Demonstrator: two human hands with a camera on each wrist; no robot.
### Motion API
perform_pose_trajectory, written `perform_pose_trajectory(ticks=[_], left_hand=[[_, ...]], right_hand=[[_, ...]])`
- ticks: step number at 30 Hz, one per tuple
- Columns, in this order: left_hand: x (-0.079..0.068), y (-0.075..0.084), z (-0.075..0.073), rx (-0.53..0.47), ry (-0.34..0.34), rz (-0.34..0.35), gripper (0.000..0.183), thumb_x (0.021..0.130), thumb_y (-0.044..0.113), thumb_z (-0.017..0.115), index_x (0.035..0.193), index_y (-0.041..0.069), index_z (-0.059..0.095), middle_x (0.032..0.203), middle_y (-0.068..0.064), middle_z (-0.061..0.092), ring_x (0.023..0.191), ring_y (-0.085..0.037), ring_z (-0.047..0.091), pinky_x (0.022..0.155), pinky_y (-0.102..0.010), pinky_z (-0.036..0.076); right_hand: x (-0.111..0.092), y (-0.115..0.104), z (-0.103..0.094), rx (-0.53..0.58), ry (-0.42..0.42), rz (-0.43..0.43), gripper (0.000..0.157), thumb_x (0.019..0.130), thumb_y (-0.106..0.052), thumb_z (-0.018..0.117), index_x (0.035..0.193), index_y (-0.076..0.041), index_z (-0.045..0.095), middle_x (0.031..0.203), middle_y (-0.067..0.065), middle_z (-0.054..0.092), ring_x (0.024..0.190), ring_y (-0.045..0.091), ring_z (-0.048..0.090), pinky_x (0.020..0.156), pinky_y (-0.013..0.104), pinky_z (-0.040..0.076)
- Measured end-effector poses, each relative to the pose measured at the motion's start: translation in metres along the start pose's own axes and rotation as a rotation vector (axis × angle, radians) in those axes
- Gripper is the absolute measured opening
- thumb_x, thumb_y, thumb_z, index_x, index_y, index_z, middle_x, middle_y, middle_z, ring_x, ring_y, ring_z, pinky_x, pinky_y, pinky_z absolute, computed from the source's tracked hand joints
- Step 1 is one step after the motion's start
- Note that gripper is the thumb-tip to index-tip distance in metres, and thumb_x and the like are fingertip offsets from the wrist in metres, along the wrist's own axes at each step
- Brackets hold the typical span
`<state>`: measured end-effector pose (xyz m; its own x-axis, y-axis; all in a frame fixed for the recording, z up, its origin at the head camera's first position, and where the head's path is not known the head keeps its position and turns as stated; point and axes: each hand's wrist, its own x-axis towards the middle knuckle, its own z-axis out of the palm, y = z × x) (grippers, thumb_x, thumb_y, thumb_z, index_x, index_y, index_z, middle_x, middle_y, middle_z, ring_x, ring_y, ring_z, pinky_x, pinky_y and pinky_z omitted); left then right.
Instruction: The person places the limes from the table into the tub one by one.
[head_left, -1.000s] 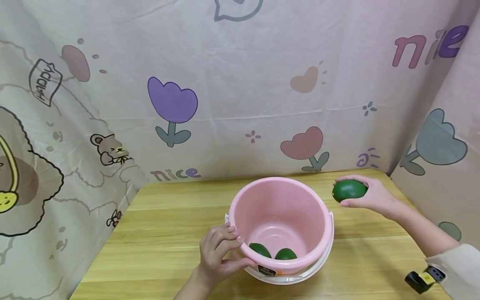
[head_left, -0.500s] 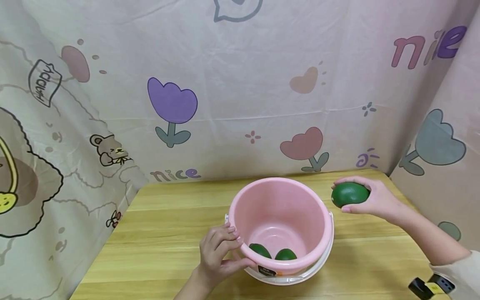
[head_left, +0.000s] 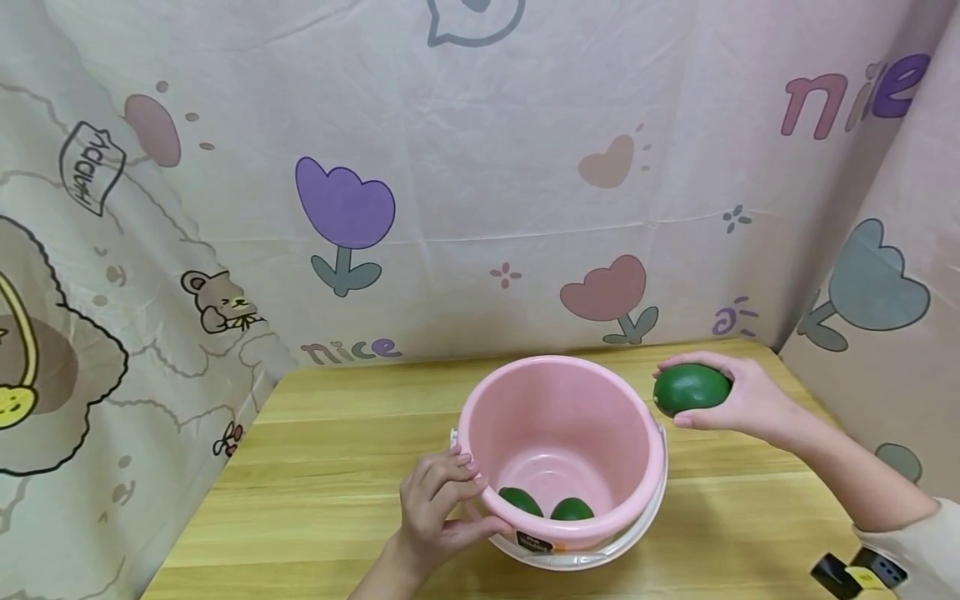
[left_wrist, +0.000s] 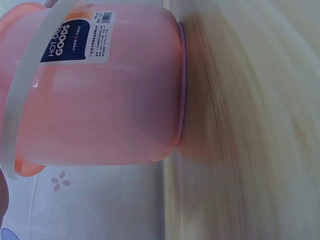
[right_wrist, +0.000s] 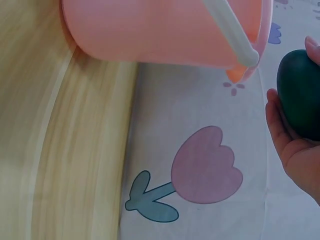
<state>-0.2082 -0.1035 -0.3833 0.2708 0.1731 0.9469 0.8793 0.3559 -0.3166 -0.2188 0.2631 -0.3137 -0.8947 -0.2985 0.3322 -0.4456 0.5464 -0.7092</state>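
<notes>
A pink bucket point(head_left: 555, 408) stands upright on the wooden table. My left hand point(head_left: 435, 504) grips its rim at the near left, thumb outside and fingertips over the edge. Two dark green avocados point(head_left: 521, 501) lie at the bottom, partly hidden by the near rim. To the right of the bucket, above the table, my right hand point(head_left: 753, 400) holds another avocado point(head_left: 692, 389) between thumb and fingers. The right wrist view shows this avocado point(right_wrist: 300, 95) raised beside the bucket's mouth. In the left wrist view, the bucket's side point(left_wrist: 110, 100) fills much of the picture.
The white bucket handle point(head_left: 592, 558) hangs down along the near side, below a dark label point(head_left: 534, 542). Printed cloth point(head_left: 465, 167) walls the table point(head_left: 337, 475) in at the back and both sides.
The right hand first drew slightly to the right and down with its avocado, then came back left toward the bucket. The left hand and the bucket stay where they were.
</notes>
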Motion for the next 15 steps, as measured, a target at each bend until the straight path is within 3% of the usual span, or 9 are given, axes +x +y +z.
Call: perform_pose_trajectory(ticks=[15], left_hand=[[0.001, 0.001, 0.000, 0.002, 0.015, 0.001, 0.051, 0.078, 0.050, 0.070, 0.069, 0.001, 0.061, 0.069, -0.009, 0.059, 0.068, -0.024, 0.058, 0.068, -0.030, 0.058]], right_hand=[[0.016, -0.015, 0.015, 0.005, -0.074, 0.005, 0.053, 0.068, -0.018, 0.085, 0.116, -0.013, 0.063, 0.105, 0.003, 0.066, 0.085, 0.012, 0.062, 0.067, 0.028, 0.058]])
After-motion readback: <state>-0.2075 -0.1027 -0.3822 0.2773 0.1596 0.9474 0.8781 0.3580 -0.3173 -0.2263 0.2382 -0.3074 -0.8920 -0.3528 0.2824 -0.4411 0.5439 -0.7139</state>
